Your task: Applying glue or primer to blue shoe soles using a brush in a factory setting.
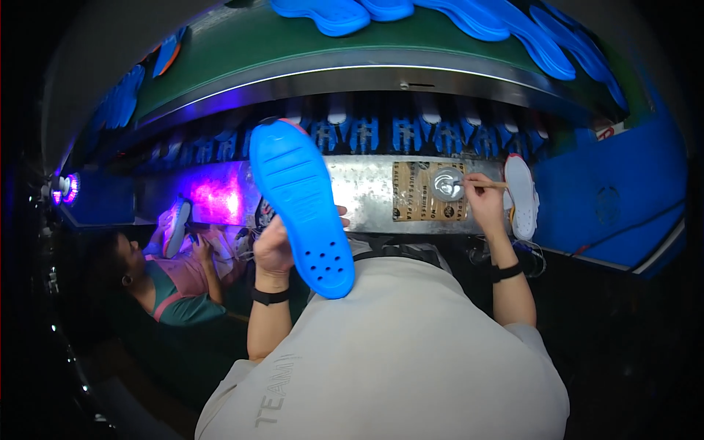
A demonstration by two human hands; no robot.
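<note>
My left hand [273, 246] is wrapped round a large blue shoe sole [297, 198], held up at a tilt before my chest. The sole's grooved face, with small round holes at its lower end, shows to me; my fingertips stick out past its right edge. My right hand [482, 202] pinches a thin brush with a wooden handle [496, 184]. The brush's tip reaches into a round dish [446, 184] of clear liquid on a piece of brown printed cardboard [411, 198]. Partly behind the blue sole is a dark patterned item [264, 213], mostly hidden.
A shoe with a pale underside [520, 192] lies beside my right hand on the metal bench [359, 192]. Beyond stands a row of blue racks [363, 136]. Above it a green conveyor belt [242, 48] carries several blue soles [469, 16]. At left sits a co-worker [172, 282] holding a shoe.
</note>
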